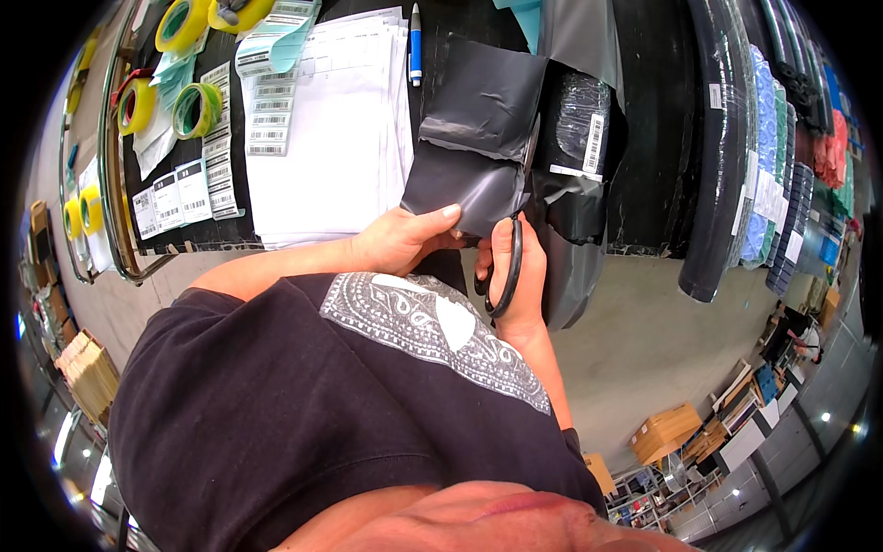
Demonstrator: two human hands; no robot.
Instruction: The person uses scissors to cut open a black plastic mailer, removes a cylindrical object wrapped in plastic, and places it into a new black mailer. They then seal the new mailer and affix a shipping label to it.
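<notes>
My left hand pinches the near edge of a black plastic sheet, thumb on top. Black-handled scissors are in my right hand, with fingers through the loops. Their blades meet the sheet's right side and are mostly hidden by the plastic. A second flap of black plastic lies folded just beyond. To the right is a package in clear wrap with a white barcode label, lying among more black plastic.
White papers, a blue pen and barcode label strips lie on the black table. Yellow tape rolls are at the left. Long wrapped rolls stand along the right side. A cardboard box sits on the floor behind.
</notes>
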